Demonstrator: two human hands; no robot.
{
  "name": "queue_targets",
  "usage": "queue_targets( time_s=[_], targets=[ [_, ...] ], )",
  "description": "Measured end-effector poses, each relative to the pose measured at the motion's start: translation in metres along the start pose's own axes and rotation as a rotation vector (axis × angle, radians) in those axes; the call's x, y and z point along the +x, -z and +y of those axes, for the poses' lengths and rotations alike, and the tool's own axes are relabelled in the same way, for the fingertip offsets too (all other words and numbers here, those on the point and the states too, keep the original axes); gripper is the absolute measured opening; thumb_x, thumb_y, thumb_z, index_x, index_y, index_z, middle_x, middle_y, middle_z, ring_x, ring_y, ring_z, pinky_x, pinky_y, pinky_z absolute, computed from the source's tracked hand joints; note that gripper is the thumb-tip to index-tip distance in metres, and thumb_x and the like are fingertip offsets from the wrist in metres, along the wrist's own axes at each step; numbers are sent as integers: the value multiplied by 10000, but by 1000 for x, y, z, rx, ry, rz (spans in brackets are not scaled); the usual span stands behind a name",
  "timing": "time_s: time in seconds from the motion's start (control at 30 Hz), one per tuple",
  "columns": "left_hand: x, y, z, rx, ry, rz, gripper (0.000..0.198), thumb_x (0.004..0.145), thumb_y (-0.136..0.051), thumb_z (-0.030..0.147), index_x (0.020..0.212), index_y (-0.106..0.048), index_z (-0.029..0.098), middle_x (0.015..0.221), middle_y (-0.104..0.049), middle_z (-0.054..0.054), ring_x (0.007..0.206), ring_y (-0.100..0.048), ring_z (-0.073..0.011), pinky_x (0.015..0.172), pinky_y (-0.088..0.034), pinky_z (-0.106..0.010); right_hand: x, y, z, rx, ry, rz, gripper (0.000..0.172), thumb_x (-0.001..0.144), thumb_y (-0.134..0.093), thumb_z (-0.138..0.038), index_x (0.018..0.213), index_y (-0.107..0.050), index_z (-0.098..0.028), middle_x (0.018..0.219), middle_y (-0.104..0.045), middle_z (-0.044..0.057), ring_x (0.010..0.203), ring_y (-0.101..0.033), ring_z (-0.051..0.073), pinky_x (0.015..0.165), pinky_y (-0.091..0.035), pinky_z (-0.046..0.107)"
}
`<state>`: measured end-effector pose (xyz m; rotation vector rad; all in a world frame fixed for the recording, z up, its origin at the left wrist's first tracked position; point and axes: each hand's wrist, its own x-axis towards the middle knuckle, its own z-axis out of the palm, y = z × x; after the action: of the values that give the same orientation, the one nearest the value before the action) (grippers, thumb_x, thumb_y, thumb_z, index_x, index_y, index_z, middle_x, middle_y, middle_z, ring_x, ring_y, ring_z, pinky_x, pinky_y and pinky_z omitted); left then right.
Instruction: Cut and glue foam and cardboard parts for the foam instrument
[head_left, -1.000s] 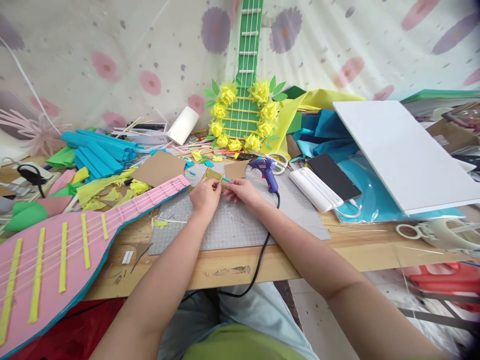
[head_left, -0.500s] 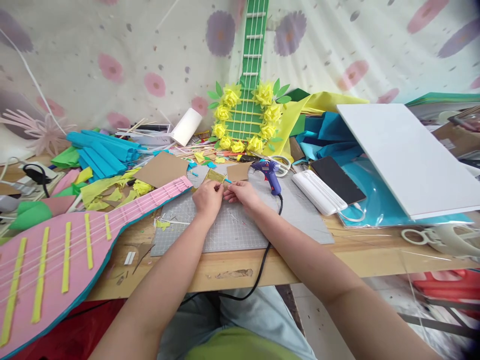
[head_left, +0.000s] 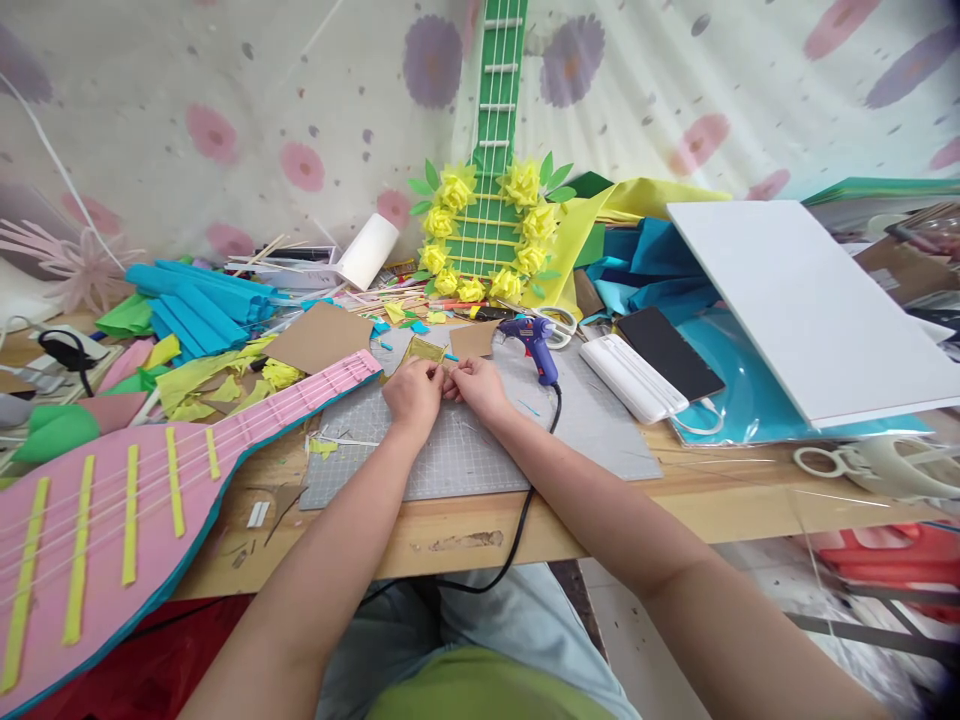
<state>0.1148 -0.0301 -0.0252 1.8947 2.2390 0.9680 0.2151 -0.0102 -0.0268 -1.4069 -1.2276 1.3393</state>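
Note:
My left hand (head_left: 412,394) is closed in a pinch at the near edge of a small yellow rectangular piece (head_left: 424,348). Right beside it, my right hand (head_left: 478,388) has its thumb and fingers pressed together, the fingertips of both hands almost meeting. What lies between the right fingertips is too small to make out. A short blue strip (head_left: 451,357) shows just beyond the fingers, at the yellow piece's right side. Both hands are over the grey cutting mat (head_left: 450,470). A purple glue gun (head_left: 534,345) lies to the right of my right hand.
At left lies a pink paper guitar (head_left: 112,500); a green one with yellow flowers (head_left: 491,215) leans at the back. Brown cardboard (head_left: 322,340), blue crepe paper (head_left: 202,300), a white power bank (head_left: 631,378) and a white board (head_left: 810,310) surround the mat. The glue gun's cord (head_left: 525,520) crosses the front edge.
The blue strip that was between my right fingertips now shows beyond them, by the yellow piece. A thin blue sliver now shows on the mat right of my hand. The view has shifted slightly.

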Motion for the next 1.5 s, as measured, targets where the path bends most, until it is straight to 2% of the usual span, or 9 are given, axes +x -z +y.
queue_targets(
  time_s=[0.07,0.27,0.43,0.77,1.03,1.3,1.4,1.5],
  targets=[
    [0,-1,-1,10,-18,1,187,781,-519,296,741,-680,209,819,-665,-27,767,-595,-158,599,-349,-268,1,-1,3,-10,28,18,155,758,-485,-82,631,-469,-169,476,-590,-26,387,-547,80,368,-400,160],
    [-1,-3,-2,59,-77,4,204,799,-492,277,756,-678,206,847,-663,-45,789,-593,-168,608,-349,-274,-2,2,-6,66,-49,-65,226,748,-445,-29,558,-489,-143,463,-578,-17,369,-504,37,353,-351,127],
    [-1,-3,-3,59,-60,-1,201,800,-490,277,782,-677,204,861,-660,-49,812,-591,-174,629,-360,-275,-2,1,-5,42,-37,-31,183,765,-470,-63,611,-464,-162,460,-575,-28,377,-518,59,359,-364,150],
    [-4,1,1,-9,22,-5,177,783,-515,285,760,-673,210,851,-661,-37,808,-590,-168,635,-372,-267,4,-3,12,-86,84,20,137,796,-491,-124,676,-454,-180,477,-565,-55,386,-532,66,408,-404,160],
    [-5,0,3,43,9,-9,197,796,-494,291,766,-668,203,866,-657,-60,812,-590,-181,639,-373,-277,2,-1,2,19,-25,-35,211,777,-472,-81,586,-453,-169,454,-560,-34,371,-508,60,406,-416,167],
    [-5,-1,2,44,16,-13,207,800,-486,299,773,-666,200,874,-655,-60,829,-590,-190,639,-370,-286,3,-4,13,-59,95,23,158,793,-494,-123,655,-444,-184,473,-563,-52,392,-538,71,421,-431,167],
    [-5,0,3,55,15,-17,211,803,-482,299,781,-667,201,876,-655,-60,823,-591,-193,638,-371,-290,1,-3,7,-5,51,14,181,792,-481,-109,630,-444,-180,461,-555,-48,378,-517,66,408,-416,163],
    [-5,1,3,71,6,-20,203,805,-482,287,790,-665,202,886,-657,-59,829,-592,-195,630,-367,-289,-3,1,-6,67,-55,-53,236,779,-471,-78,558,-470,-159,448,-554,-28,362,-484,50,399,-395,151]
  ],
)
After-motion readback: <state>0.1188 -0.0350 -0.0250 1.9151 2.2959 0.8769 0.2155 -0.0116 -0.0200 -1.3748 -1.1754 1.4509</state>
